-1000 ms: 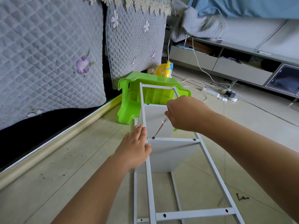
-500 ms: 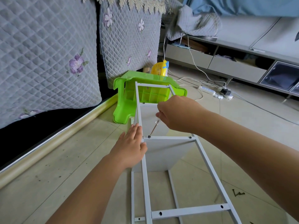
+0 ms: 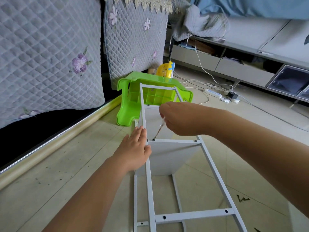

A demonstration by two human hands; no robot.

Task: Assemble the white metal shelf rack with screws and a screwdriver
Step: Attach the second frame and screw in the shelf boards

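Head view: the white metal shelf rack frame [image 3: 173, 140] lies on the pale tiled floor [image 3: 75, 164], its thin square-section rails running away from the camera and its far end resting on an overturned bright green plastic stool [image 3: 127, 104]. A flat white shelf panel [image 3: 170, 158] hangs below the middle crossbar.

The left hand [image 3: 133, 150] reaches in from the lower left, forearm extended, fingers straight and together, its grip flat along the outer side of the left rail just beside the crossbar joint.

The right hand [image 3: 180, 118] comes in from the right, wrist bent down, its grip curled around the clear handle of a slim screwdriver [image 3: 158, 129]. The shaft slants down and left, its tip on a dark screw [image 3: 153, 139] at the left end of the crossbar. A second dark screw [image 3: 195, 141] sits at the right end.

A few loose dark screws [image 3: 242, 199] lie on the tiles, right of the frame. Grey quilted cushions [image 3: 50, 52] with purple flowers stand on the left.
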